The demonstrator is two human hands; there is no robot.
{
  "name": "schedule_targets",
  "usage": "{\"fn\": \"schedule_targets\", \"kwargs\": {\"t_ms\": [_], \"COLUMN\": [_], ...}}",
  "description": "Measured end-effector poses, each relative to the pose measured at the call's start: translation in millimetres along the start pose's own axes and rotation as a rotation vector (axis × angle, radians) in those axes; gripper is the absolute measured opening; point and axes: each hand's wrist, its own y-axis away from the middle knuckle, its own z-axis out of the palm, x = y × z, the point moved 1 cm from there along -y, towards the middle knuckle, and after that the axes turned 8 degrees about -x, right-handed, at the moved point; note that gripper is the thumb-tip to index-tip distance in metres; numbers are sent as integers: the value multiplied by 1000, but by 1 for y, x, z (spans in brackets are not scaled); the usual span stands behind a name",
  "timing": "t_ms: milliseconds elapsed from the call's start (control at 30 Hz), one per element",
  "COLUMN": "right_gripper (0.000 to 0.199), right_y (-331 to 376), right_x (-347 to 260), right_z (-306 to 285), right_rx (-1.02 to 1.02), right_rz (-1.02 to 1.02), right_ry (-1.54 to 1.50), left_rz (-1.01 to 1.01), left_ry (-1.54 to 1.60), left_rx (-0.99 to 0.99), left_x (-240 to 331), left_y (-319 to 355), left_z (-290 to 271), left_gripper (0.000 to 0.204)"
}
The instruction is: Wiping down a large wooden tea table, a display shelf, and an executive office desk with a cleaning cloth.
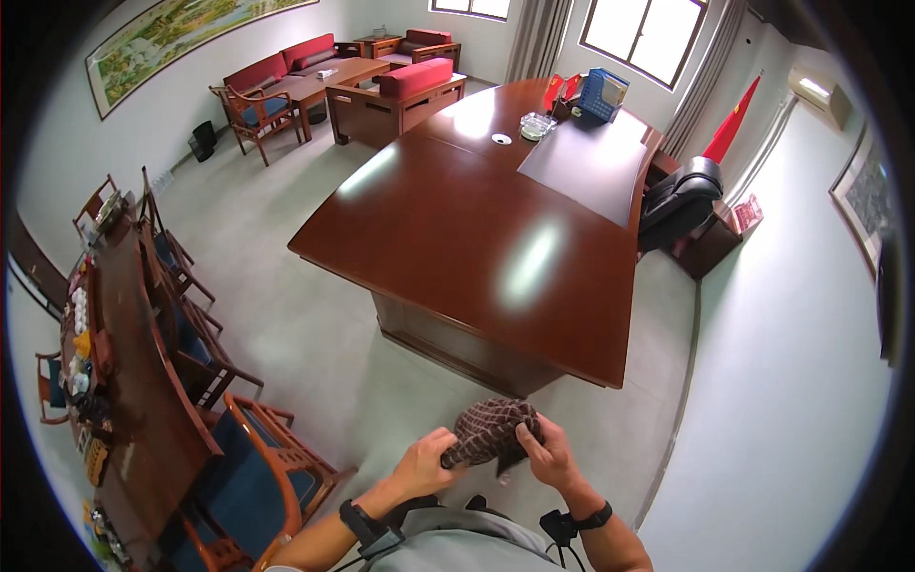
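Room: an office with a pale grey floor (315, 315) and white walls, windows along the far side, seen from above.
Desk: a large red-brown desk (457, 229) fills the middle; its top is glossy and throws back window light. At its far end stand a glass dish (537, 124), a blue box (602, 92) and a dark mat (591, 162).
Chair: a black chair (679, 200) sits behind the desk on the right, with a red flag (732, 129) near it.
Seating: red sofas (286, 62) around a low table at the far left; wooden chairs with blue seats (253, 477) line a long side table (133, 381) crowded with small items.
Cloth: a dark checked cloth (491, 431), bunched up, held in the air in front of the person's body, just short of the desk's near corner and not touching it.
Left hand: the left hand (427, 462) is closed around the cloth's left end, fingers curled into the folds.
Right hand: the right hand (545, 453) grips the right side, thumb and fingers pressed into the fabric.
Wrists: a dark band on each.
Risk: the bunched cloth could slip out if one hand loosens, and drop to the floor. A thick wad would likely smear the glossy top. A wide sweep near the far end could knock the glass dish.
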Motion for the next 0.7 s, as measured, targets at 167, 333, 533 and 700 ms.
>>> {"fn": "schedule_targets", "kwargs": {"t_ms": [167,333,533,700], "right_gripper": [29,27,22,29], "right_y": [-27,-56,-135,-210], "right_x": [-35,-68,-98,-134], "right_z": [4,-8,-60,-125], "right_rx": [-42,-78,177,99], "right_rz": [71,-9,-246,-508], "right_ry": [-550,-344,-45,-451], "left_rz": [-76,-67,-144,170], "left_ry": [177,211,135,-71], "left_rx": [-9,-64,138,574], "left_x": [-26,-43,-38,13], "left_y": [3,-21,-85,-164], "left_z": [-35,-51,-117,-202], "left_gripper": [29,27,26,44]}}
